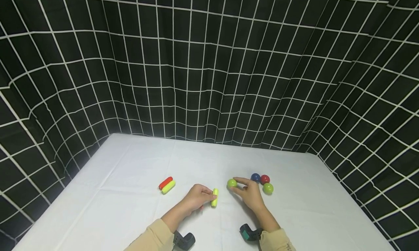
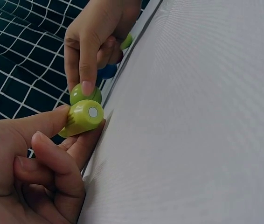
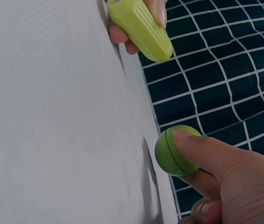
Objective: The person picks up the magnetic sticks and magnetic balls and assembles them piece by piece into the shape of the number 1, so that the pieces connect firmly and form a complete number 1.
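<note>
Between thumb and fingers, my left hand (image 1: 195,198) pinches a short yellow-green rod (image 1: 214,203). In the left wrist view the rod (image 2: 80,116) has ridged sides and a round, pale inset in its end. My right hand (image 1: 252,197) pinches a green ball (image 1: 231,183) by its sides, to the right of the rod. A seam runs around the ball (image 3: 165,153) in the right wrist view. Rod and ball stand apart in the head view, both close over the white table.
A red rod (image 1: 165,182) and another yellow-green rod (image 1: 168,187) lie side by side to the left. Just right of my right hand sit a blue ball (image 1: 255,177), a red ball (image 1: 265,179) and a second green ball (image 1: 268,188). Black gridded curtains (image 1: 209,69) surround the white table (image 1: 140,160).
</note>
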`<act>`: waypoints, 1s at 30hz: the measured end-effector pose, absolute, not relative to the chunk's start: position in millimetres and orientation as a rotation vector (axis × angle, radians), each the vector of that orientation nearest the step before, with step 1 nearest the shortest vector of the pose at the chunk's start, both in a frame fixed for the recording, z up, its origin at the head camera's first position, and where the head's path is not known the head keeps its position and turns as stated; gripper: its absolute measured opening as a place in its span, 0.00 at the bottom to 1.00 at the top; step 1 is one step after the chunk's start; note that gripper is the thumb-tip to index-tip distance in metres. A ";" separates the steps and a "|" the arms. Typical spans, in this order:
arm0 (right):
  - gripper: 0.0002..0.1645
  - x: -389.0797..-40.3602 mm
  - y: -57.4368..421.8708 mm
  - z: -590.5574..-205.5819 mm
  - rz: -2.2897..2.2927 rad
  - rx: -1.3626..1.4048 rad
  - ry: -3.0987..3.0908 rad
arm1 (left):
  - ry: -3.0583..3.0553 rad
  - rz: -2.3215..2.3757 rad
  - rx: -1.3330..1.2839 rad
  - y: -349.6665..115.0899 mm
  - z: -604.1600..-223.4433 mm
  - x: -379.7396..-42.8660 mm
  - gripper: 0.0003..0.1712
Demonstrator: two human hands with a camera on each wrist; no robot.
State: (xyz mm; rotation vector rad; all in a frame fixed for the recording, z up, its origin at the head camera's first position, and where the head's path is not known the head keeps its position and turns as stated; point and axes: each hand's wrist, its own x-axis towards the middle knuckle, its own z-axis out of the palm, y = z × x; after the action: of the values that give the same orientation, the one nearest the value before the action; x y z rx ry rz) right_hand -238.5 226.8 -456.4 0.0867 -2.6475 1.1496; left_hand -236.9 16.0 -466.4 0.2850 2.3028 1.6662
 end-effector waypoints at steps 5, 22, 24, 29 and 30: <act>0.22 -239.8 222.6 -457.6 1.166 0.099 -2.648 | 2.289 1.672 0.287 16.2 -466.9 -237.6 0.17; 0.21 -242.0 210.7 -458.1 1.211 0.106 -2.644 | 2.276 1.667 0.311 14.5 -466.1 -238.2 0.18; 0.21 -241.9 209.4 -458.2 1.203 0.115 -2.648 | 2.279 1.666 0.323 14.0 -465.9 -238.4 0.18; 0.22 -242.7 205.4 -457.7 1.204 0.138 -2.645 | 2.274 1.667 0.333 13.6 -465.4 -238.5 0.18; 0.22 -242.7 204.7 -457.6 1.210 0.141 -2.643 | 2.274 1.667 0.333 13.6 -465.6 -238.5 0.18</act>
State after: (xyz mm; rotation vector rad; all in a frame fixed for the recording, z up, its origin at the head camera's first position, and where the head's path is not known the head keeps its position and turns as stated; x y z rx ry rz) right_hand -242.7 204.7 -457.6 0.1412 -2.6427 1.2099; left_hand -238.5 13.6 -465.6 0.3325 2.2737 1.6670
